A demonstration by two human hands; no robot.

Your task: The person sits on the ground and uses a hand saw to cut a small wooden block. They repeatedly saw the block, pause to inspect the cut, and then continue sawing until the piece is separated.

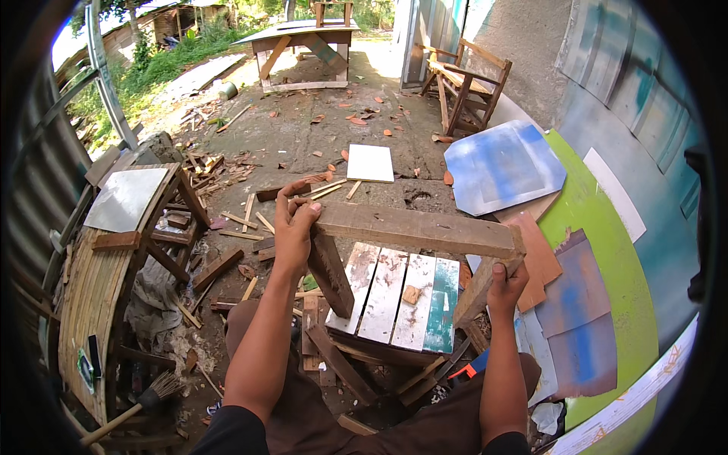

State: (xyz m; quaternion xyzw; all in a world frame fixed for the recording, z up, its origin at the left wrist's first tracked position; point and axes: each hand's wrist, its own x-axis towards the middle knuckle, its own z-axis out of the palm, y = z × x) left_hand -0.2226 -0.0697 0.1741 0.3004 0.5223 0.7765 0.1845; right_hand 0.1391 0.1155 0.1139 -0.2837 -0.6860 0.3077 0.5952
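I hold up a three-sided wooden frame [409, 227], a thick crossbeam with a shorter leg going down from each end. My left hand [293, 227] grips its left corner, the thumb lying on top of the beam. My right hand [506, 287] is closed round the right leg, just under the corner. Below the frame stands a low slatted table [383, 292] with worn white boards and one green board. A small wood block [411, 294] lies on its top. The frame's left leg hangs in front of the table's left side; whether it touches is unclear.
A slatted bench [91, 280] on the left bears a pale panel [127, 199]. Wood offcuts [218, 269] litter the floor; a brush [155, 390] lies lower left. Painted sheets [504, 167] lean at the right. A wooden chair [470, 83] and a worktable [303, 34] stand farther off.
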